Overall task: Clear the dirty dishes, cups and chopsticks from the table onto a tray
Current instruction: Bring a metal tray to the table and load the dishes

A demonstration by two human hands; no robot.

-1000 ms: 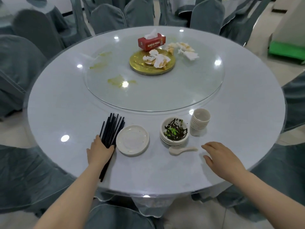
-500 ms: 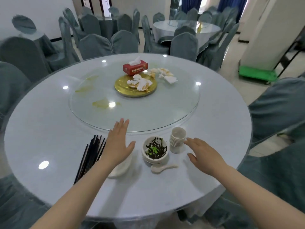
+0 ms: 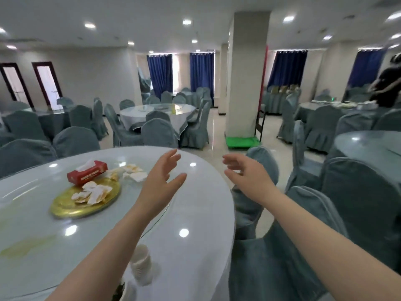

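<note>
My left hand [image 3: 161, 183] is raised above the round white table [image 3: 195, 213], fingers spread and holding nothing. My right hand [image 3: 247, 175] is lifted past the table's right edge, also empty with relaxed fingers. A stack of small white cups [image 3: 142, 265] stands near the table's front, partly behind my left forearm. Just a sliver of the bowl with dark scraps [image 3: 122, 291] shows at the bottom edge. A gold plate [image 3: 65, 206] with crumpled napkins lies on the glass turntable [image 3: 32, 213]. The chopsticks and the small plate are out of view.
A red tissue box [image 3: 86, 172] and loose napkins [image 3: 134, 172] lie beyond the gold plate. Covered chairs [image 3: 303, 213] crowd the table's right side. Other tables [image 3: 160, 115], a pillar [image 3: 245, 72] and a green cart [image 3: 242, 142] stand further off. A person [image 3: 388, 83] is at the far right.
The view has swung up and to the right, away from the dishes. Both hands have lifted off the table and now hover in the air, still empty.
</note>
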